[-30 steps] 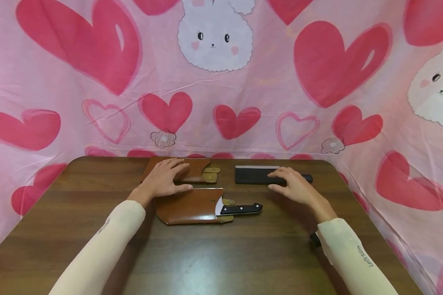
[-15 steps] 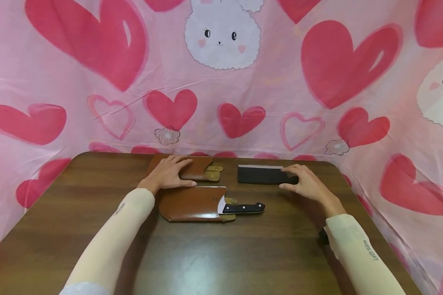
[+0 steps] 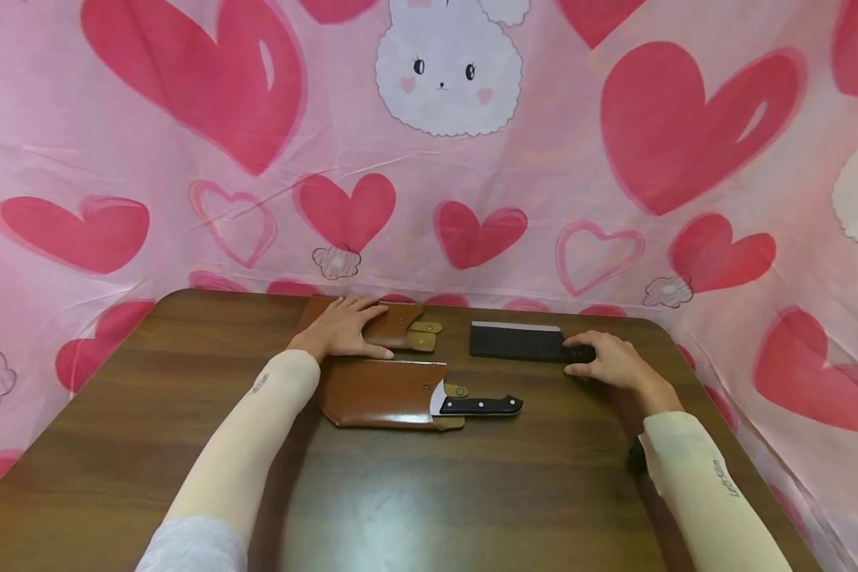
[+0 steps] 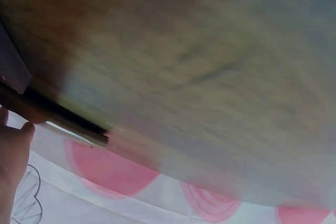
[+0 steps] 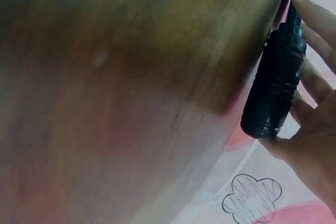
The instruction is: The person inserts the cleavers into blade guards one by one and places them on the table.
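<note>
My left hand (image 3: 349,327) lies spread over the far brown leather sheath (image 3: 395,324), fingers extended. That sheath's tan snap straps (image 3: 423,340) stick out to the right. Nearer to me is a second brown sheath (image 3: 379,393); a knife with a black riveted handle (image 3: 481,406) is in it, only a strip of its blade showing. At the back right, a black cleaver (image 3: 516,342) with a pale edge lies flat. My right hand (image 3: 615,361) holds its handle (image 3: 579,354), thumb on the near side. The right wrist view shows the ribbed black handle (image 5: 275,82) against the fingers.
The wooden table (image 3: 429,492) has a rounded far edge, close behind the far sheath and the cleaver. A pink cloth with hearts and rabbits (image 3: 449,67) hangs behind and along the sides. A small black object (image 3: 637,457) shows under the right sleeve.
My right hand has moved from over the cleaver's blade back to the right and onto its handle. My left hand stays on the far sheath. The head view has shifted slightly.
</note>
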`<state>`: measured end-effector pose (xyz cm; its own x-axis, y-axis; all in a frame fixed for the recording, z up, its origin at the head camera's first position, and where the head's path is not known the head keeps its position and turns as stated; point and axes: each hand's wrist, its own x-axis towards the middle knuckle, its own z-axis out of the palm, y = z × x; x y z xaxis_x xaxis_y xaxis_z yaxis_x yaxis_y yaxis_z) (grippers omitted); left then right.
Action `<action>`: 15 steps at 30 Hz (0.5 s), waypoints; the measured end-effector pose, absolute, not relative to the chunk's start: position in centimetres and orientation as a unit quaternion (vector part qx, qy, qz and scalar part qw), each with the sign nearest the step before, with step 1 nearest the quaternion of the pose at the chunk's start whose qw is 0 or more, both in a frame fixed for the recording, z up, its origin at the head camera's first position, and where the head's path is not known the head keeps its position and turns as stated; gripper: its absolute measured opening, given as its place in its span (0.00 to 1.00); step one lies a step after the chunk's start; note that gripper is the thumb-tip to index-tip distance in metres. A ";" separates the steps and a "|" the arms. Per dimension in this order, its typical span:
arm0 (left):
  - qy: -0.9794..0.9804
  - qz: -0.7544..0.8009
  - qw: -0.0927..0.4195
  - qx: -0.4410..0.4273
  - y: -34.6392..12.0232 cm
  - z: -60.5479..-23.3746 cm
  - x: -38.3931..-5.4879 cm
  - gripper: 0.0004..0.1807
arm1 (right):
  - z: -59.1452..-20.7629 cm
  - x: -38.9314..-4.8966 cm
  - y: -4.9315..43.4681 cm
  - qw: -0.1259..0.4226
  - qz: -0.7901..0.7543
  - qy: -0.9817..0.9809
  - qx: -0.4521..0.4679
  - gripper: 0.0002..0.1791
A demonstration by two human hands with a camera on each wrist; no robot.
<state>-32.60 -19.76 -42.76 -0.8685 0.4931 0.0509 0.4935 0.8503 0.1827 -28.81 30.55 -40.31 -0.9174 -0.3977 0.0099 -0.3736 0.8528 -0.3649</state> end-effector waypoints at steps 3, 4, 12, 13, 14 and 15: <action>-0.964 -0.089 -0.025 -0.251 -19.3 -42.7 -33.0 0.59 | -40.5 -29.0 30.7 0.043 -0.200 0.958 -0.199 0.26; -0.964 -0.089 -0.032 -0.248 -19.2 -42.6 -33.0 0.60 | -40.6 -29.1 30.8 0.044 -0.209 0.957 -0.199 0.25; -0.964 -0.082 -0.051 -0.249 -19.0 -42.2 -33.5 0.60 | -41.2 -29.7 31.4 0.030 -0.244 0.949 -0.196 0.20; -0.963 -0.082 -0.051 -0.250 -19.0 -42.2 -33.5 0.60 | -41.1 -29.7 31.4 0.031 -0.244 0.949 -0.198 0.21; -0.963 -0.082 -0.050 -0.250 -19.1 -42.3 -33.5 0.60 | -41.1 -29.8 31.5 0.032 -0.244 0.949 -0.199 0.21; -0.964 -0.082 -0.048 -0.250 -19.1 -42.4 -33.5 0.60 | -41.1 -29.8 31.5 0.033 -0.244 0.948 -0.201 0.21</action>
